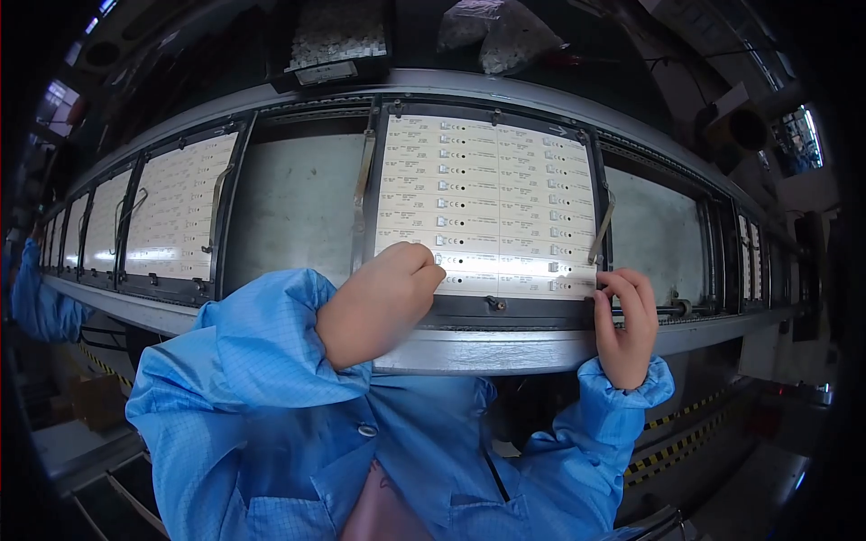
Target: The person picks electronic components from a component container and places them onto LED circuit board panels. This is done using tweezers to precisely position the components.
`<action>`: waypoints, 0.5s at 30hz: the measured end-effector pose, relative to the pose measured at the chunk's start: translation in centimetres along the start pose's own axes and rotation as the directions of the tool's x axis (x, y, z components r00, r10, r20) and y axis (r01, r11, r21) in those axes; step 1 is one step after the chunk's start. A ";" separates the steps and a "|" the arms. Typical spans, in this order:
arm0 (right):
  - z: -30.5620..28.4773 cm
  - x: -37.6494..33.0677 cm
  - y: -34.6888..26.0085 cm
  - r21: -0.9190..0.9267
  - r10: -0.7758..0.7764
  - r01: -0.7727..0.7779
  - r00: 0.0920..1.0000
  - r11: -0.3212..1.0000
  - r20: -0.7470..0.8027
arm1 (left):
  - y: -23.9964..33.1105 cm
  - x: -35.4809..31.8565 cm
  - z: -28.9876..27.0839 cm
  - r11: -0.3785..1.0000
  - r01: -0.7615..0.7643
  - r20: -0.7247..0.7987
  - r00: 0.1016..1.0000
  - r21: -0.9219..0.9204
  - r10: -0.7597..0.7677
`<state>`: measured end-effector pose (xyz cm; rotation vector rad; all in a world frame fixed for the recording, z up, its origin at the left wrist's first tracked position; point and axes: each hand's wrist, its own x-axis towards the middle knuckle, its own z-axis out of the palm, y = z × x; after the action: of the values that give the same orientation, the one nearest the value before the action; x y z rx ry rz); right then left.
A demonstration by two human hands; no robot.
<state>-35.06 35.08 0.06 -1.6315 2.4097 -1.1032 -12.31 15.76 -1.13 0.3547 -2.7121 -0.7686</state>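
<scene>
A white circuit-board panel (528, 212) with two columns of small white connectors (442, 223) sits in a black carrier frame (550, 311) before me. My left hand (383, 298) is closed in a pinch over the panel's lower left part, beside a connector in the left column. Its curled fingers hide whatever lies between the fingertips. At the carrier's lower right corner is my right hand (629, 325). Its fingers are bent and the thumb stands a little apart from them, with the tips at the frame's edge. No held object shows there.
More carriers with white panels (176, 212) stand along the conveyor on the left. A metal rail (487, 353) runs along its near side. Behind the line are a box of small white parts (336, 41) and clear plastic bags (514, 41). A blue sleeve (45, 298) of another person shows far left.
</scene>
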 end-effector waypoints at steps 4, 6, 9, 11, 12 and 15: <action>-0.1 -0.1 0.1 -0.010 -0.007 0.007 1.000 1.000 -0.021 | -0.2 0.1 0.0 0.998 0.036 0.016 0.999 -0.049 -0.035; -0.2 -0.1 0.2 0.015 0.010 -0.009 1.000 1.000 -0.025 | -0.1 0.1 0.0 0.998 0.039 -0.007 0.999 -0.055 -0.040; -0.2 -0.2 0.4 -0.009 -0.008 0.008 1.000 1.000 -0.021 | -0.2 0.1 -0.1 0.996 0.053 -0.006 0.999 -0.074 -0.054; -0.1 -0.1 0.1 0.009 0.018 -0.018 0.999 1.000 -0.029 | -0.2 0.2 -0.2 0.996 0.054 0.002 0.999 -0.065 -0.054; -0.1 -0.1 0.0 0.026 0.040 -0.039 0.999 0.999 -0.035 | -0.1 0.2 -0.2 0.997 0.058 0.007 0.998 -0.057 -0.058; -0.1 0.0 0.0 0.024 0.040 -0.039 0.998 0.999 -0.038 | 0.0 0.3 -0.1 0.999 0.038 0.024 0.999 -0.017 -0.037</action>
<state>-35.12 35.18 0.12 -1.5625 2.4317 -1.1625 -12.56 15.60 -0.94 0.3959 -2.7261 -0.8118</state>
